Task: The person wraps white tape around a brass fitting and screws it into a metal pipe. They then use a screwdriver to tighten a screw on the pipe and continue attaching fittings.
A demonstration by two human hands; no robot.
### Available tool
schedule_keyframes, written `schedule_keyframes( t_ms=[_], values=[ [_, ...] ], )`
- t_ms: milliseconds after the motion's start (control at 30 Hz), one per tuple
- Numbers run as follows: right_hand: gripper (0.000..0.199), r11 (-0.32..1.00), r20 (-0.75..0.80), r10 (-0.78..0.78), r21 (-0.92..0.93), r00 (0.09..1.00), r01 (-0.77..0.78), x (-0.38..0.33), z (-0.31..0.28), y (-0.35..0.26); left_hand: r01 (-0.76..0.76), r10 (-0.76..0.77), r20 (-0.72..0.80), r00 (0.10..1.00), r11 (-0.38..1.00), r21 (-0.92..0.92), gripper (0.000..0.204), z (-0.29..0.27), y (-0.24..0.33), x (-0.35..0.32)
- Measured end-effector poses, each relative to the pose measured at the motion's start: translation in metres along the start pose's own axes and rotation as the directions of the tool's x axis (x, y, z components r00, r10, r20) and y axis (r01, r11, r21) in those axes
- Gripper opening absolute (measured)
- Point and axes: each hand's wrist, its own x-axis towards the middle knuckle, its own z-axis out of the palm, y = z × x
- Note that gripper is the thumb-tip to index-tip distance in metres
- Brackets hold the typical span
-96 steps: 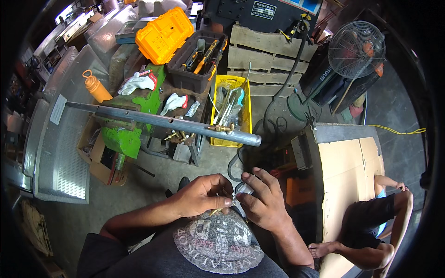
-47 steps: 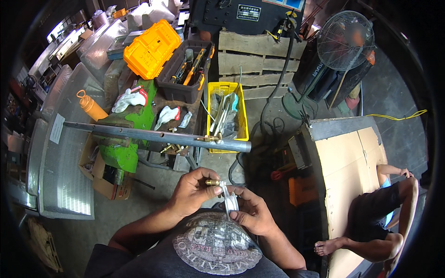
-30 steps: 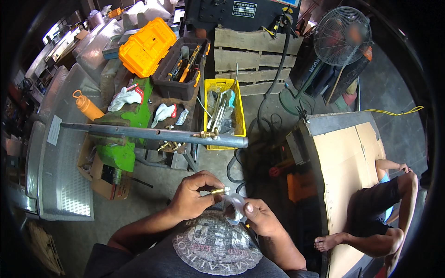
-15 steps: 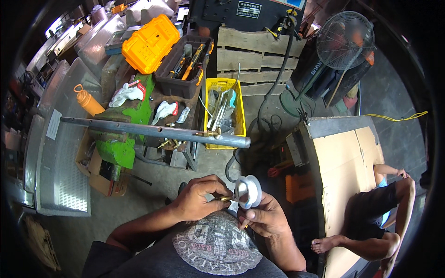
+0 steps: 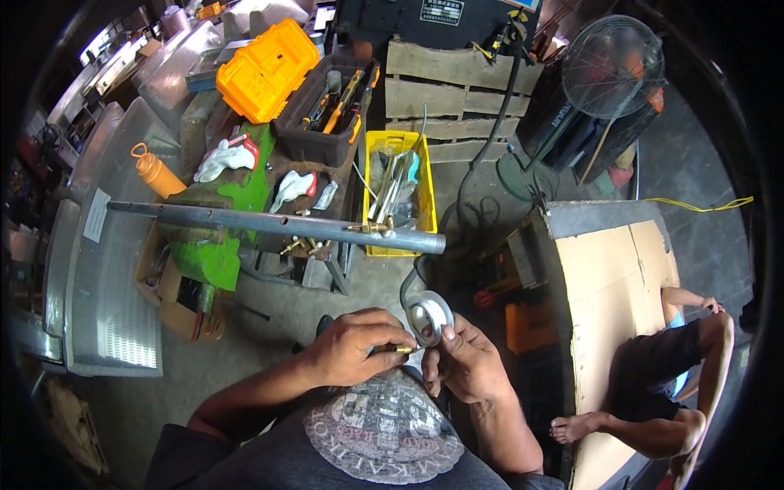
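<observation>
My left hand (image 5: 355, 347) pinches a small brass fitting (image 5: 403, 349) between thumb and fingers, in front of my chest. Its fingers cover most of the fitting. In my right hand (image 5: 474, 366) is a white spool of what looks like thread seal tape (image 5: 430, 318), gripped at its rim and tilted just above the fitting's tip. Beyond my hands a long grey metal pipe (image 5: 327, 231) with holes along it lies across the bench. Several brass fittings (image 5: 377, 228) rest on its threaded end, and more brass fittings (image 5: 309, 245) lie loose on the bench behind it.
White gloves (image 5: 292, 190), an orange bottle (image 5: 155, 171) and an open toolbox (image 5: 322, 139) stand or lie on the bench. A yellow crate (image 5: 433, 192) holds metal rods. At right are a fan (image 5: 614, 67) and a person (image 5: 661, 384) on cardboard (image 5: 612, 278).
The spool has dropped slightly and turned, moving a little left, so its open centre shows more. My right fingers have shifted on its rim. My left hand still pinches the fitting.
</observation>
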Motion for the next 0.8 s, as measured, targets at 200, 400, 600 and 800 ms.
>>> schedule_keyframes(
  t_ms=[200,400,600,800],
  values=[
    [0.024,0.960,-0.233,-0.073,-0.280,0.970,0.005,-0.001,0.015,0.000,0.010,-0.009,-0.026,1.000,0.999,0.041,0.024,0.003,-0.005,-0.001],
    [0.021,0.763,-0.165,-0.397,-0.607,0.903,0.224,0.007,0.003,0.011,0.045,-0.043,-0.070,0.997,0.999,0.019,0.023,0.003,-0.006,-0.002],
    [0.010,0.918,-0.222,-0.314,-0.318,0.923,0.236,0.008,0.010,0.003,0.091,-0.091,0.003,0.996,0.995,-0.046,0.023,-0.001,-0.004,0.001],
    [0.009,0.942,-0.234,-0.302,-0.224,0.924,0.251,0.013,0.009,-0.005,0.083,-0.082,0.007,0.997,0.992,-0.094,0.023,-0.002,-0.004,0.000]
  ],
)
